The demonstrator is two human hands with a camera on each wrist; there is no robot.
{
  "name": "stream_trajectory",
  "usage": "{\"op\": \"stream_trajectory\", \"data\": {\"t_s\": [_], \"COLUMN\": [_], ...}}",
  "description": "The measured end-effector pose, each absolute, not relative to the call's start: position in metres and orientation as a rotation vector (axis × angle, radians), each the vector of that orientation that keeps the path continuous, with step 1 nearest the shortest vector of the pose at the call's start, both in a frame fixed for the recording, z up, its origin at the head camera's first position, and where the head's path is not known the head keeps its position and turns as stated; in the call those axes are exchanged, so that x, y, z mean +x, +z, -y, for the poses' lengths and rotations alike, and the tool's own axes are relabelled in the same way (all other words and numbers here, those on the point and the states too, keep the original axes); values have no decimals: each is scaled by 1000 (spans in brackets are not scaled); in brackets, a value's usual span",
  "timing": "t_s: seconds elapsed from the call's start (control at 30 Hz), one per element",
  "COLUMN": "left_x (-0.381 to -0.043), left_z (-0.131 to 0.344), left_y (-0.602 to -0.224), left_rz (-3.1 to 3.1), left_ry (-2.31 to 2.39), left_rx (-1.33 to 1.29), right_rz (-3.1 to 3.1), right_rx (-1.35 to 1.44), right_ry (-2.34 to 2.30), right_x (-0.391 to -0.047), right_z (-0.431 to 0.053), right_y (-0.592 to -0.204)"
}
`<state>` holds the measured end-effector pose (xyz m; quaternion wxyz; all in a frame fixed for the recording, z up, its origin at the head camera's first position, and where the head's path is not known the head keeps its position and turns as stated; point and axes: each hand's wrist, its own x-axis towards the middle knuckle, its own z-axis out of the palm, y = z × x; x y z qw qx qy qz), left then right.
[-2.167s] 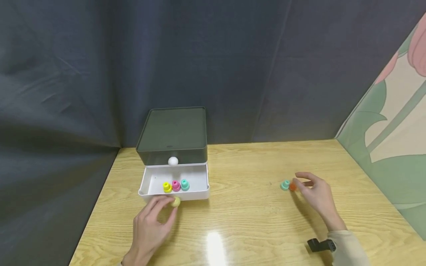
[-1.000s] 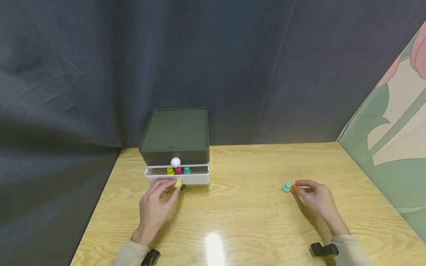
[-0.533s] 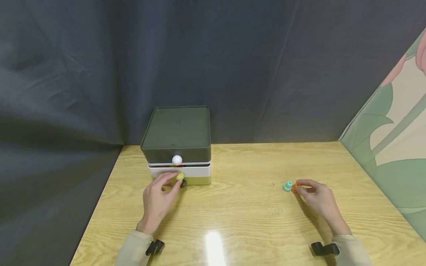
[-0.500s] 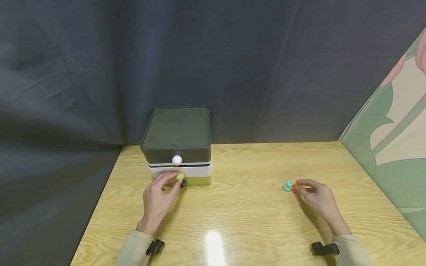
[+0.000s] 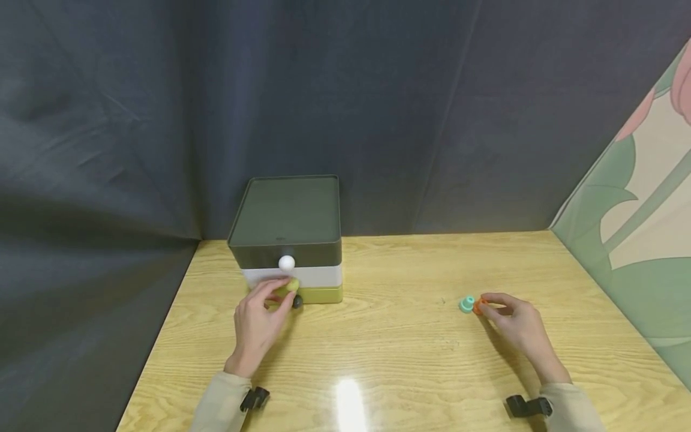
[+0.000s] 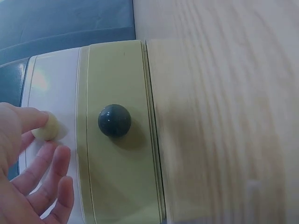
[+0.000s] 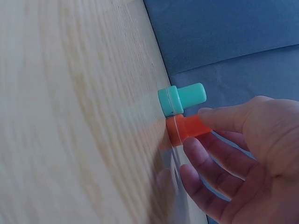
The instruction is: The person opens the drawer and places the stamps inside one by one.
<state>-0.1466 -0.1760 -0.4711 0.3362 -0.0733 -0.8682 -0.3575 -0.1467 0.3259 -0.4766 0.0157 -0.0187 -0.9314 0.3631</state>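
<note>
In the head view, my left hand (image 5: 256, 327) pinches the pale yellow round knob (image 6: 49, 128) of the white middle drawer (image 5: 321, 276) between thumb and fingertips. That drawer sits flush in the small drawer unit (image 5: 288, 210), so the pieces inside are hidden. My right hand (image 5: 515, 327), far to the right, holds an orange stepped plastic peg (image 7: 187, 129) between thumb and fingers. Its wide base is down at the tabletop. Just left of it stands a teal peg (image 5: 466, 304) of the same shape, its base against the orange one in the right wrist view.
The unit has a dark top drawer with a white knob (image 5: 287, 263) and a yellow-green bottom drawer (image 5: 324, 294) with a black knob (image 6: 114, 120). Behind the wooden table (image 5: 399, 342) hangs a dark curtain (image 5: 378, 120); a flowered panel (image 5: 648, 240) borders the right.
My left hand has pushed the white drawer from well out to fully in, covering the yellow, pink and teal pegs inside. The right hand has stayed at the orange peg.
</note>
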Motion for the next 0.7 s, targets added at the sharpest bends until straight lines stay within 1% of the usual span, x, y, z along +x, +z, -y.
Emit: {"op": "stream_trajectory", "data": {"t_s": [0.17,0.3,0.4,0.7], "left_x": [-143,-141,-141,-147], "left_z": [176,177,176,170], "left_y": [-473,-474,-475,-478], "left_rz": [2364,2572,2720,2784], "left_ry": [-906,-841,-778,-756], "left_rx": [-61,108,175,114], "right_rz": [2891,2897,2900,2898], "right_rx": [-46,-39,-40,-51], "right_ry": [1130,1133,1136,1126], "right_x": [-147,-147,-148,-146], "right_z": [-327,-328,-328,-327], "right_y": [-479,-479,-478,-478]}}
